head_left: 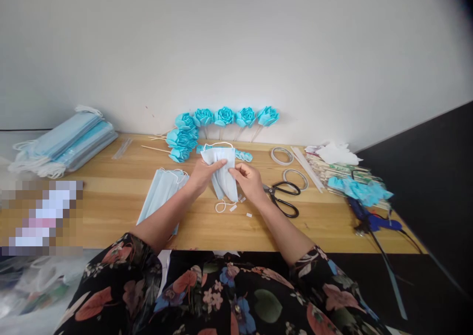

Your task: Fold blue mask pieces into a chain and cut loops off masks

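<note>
A light blue face mask (pixel 224 177) is held up over the middle of the table, its white ear loops hanging at top and bottom. My left hand (pixel 205 175) grips its left side, thumb lying across the front. At the right edge, my right hand (pixel 247 177) pinches the mask between thumb and fingers. Beside my left forearm lie more blue masks (pixel 162 192) on the wood. Black-handled scissors (pixel 283 197) rest just right of my right wrist. Small white scraps (pixel 233 208) are scattered below the held mask.
Blue flowers on sticks (pixel 224 116) lean along the wall. A stack of masks (pixel 70 138) sits at left. To the right are tape rolls (pixel 282 155), white strips (pixel 307 168), a pile of sticks and paper (pixel 340 165), and a blue glue gun (pixel 377 221) with a cord near the table's edge.
</note>
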Action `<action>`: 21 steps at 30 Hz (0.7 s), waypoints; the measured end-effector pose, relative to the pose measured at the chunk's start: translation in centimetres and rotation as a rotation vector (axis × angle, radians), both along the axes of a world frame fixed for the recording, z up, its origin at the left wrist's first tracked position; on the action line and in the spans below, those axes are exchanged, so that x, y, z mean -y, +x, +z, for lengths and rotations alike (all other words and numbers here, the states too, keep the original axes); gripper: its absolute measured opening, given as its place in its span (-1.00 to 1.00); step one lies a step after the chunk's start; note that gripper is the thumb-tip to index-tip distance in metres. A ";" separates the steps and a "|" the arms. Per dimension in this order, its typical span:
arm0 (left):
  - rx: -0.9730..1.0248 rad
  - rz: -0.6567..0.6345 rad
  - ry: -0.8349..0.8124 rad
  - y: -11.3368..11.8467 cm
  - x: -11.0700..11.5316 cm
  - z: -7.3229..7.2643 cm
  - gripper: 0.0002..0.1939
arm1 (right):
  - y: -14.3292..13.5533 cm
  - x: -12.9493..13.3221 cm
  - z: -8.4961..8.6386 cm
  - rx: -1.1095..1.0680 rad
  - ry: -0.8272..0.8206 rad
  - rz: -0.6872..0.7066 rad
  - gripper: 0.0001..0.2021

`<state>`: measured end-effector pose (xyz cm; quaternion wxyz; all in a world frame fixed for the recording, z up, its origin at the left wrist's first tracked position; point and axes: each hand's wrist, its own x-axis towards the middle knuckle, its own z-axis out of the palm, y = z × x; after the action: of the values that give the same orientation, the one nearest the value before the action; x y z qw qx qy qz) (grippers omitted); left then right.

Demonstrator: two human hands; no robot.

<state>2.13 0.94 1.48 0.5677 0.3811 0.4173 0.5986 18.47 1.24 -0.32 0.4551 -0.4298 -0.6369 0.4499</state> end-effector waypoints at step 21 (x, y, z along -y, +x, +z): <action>-0.579 0.372 0.450 -2.6 -0.8 0.8 -0.65 | -0.1 0.4 0.2 0.085 0.071 -0.081 -0.69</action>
<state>-0.45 1.70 2.33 0.2114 0.5664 0.4804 0.6354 18.41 0.82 -0.10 0.4605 -0.4575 -0.6533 0.3896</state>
